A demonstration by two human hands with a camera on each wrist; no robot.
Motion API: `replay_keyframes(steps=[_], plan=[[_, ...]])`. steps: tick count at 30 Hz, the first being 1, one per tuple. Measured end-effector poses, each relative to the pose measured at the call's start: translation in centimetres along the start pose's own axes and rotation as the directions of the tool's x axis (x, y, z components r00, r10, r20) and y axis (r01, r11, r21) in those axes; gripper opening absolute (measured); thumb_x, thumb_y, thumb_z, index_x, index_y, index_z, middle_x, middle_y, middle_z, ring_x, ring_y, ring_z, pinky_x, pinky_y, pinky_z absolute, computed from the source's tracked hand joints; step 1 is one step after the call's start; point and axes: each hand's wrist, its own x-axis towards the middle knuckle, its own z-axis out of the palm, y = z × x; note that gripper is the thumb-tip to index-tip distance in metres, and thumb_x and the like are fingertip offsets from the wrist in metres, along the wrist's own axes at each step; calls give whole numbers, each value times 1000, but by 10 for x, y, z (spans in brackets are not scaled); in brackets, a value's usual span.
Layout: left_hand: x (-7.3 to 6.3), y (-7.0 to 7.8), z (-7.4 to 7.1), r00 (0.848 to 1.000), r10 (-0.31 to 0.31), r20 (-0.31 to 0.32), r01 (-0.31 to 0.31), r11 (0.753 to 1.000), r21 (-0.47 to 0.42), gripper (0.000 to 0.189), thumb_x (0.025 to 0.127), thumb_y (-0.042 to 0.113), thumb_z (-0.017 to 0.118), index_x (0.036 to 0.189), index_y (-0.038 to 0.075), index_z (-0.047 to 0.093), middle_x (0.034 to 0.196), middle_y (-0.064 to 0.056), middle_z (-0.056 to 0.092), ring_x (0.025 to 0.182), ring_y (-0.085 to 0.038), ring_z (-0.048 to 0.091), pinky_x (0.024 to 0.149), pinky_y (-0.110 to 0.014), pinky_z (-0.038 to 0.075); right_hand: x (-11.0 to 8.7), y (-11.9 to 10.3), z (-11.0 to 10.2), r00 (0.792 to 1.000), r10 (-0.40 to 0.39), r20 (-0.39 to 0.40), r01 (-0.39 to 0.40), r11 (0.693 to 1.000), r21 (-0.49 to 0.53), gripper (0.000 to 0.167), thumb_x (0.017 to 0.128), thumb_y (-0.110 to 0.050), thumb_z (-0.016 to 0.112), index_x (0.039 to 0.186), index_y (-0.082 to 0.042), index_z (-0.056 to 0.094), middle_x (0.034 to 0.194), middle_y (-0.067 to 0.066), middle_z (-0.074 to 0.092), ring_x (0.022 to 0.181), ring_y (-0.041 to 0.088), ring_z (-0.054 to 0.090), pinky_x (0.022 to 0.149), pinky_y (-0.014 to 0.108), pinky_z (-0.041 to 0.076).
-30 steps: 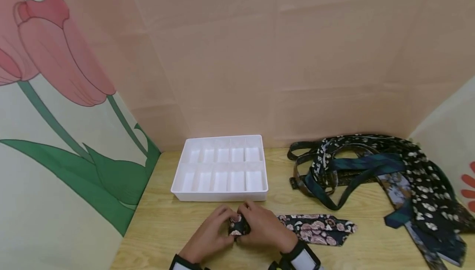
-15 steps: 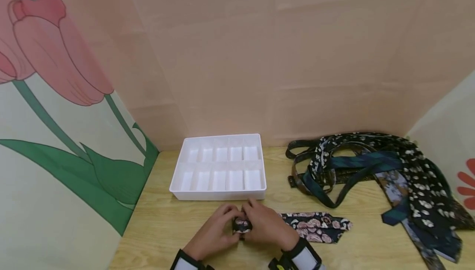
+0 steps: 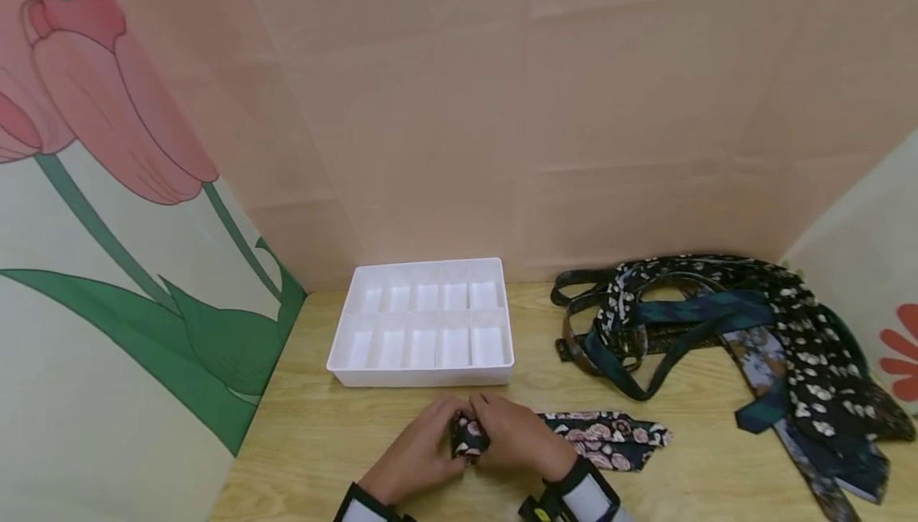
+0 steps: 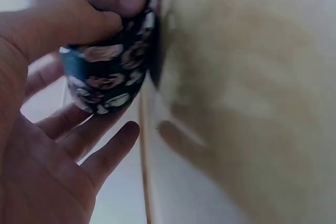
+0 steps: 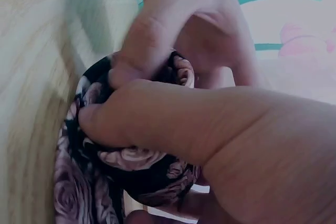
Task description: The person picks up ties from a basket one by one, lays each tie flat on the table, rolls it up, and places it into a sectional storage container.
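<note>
A dark necktie with pink roses [image 3: 469, 436] is partly rolled up between both hands, in front of the white box. Its flat tail [image 3: 606, 438] stretches right along the table and ends in a point. My left hand [image 3: 423, 450] grips the roll from the left, thumb on the near side. From the right, my right hand [image 3: 519, 438] grips the same roll. In the left wrist view the rolled necktie [image 4: 113, 72] sits between thumb and fingers. The right wrist view shows both thumbs pressed on the roll [image 5: 136, 163], with the tail curving away below it.
Just beyond the hands stands a white divided box [image 3: 423, 378] with two rows of compartments. To the right lies a heap of neckties [image 3: 810, 378], black floral, dark green-blue and others. The wooden table [image 3: 287, 442] meets a tan backdrop [image 3: 445, 147] behind.
The hands keep turning and pressing the roll between them, their fingers shifting slightly. The necktie's tail end has drawn a little to the left.
</note>
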Motion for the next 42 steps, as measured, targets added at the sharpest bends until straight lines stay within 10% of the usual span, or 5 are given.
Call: replay_keyframes(steps=[14,22,42], plan=[[-2,6,-1,997,20,-79,-20,1000,1,63,80,11,88,134,24,59,130,7,58,119,-6,58,101,-29,56,-3,5,-2,1000,-18,3,18,1000,-17,60,69,-21,99,115,-14,61,107,-3,59,99,14,60,86,36,56],[0,8,-3,997,22,-75,-17,998,61,49,79,13,86,122,28,69,125,11,60,112,-3,59,94,-25,55,-3,8,-6,998,-35,48,33,999,37,58,75,-42,96,116,-20,61,109,-7,54,95,7,56,83,29,53],[5,9,-1,997,71,-39,-66,990,128,56,80,16,87,131,27,68,124,6,60,113,-7,57,95,-25,54,-4,10,-10,997,25,69,-22,999,-36,58,71,-26,99,114,-14,61,109,-4,58,102,14,58,92,38,56]])
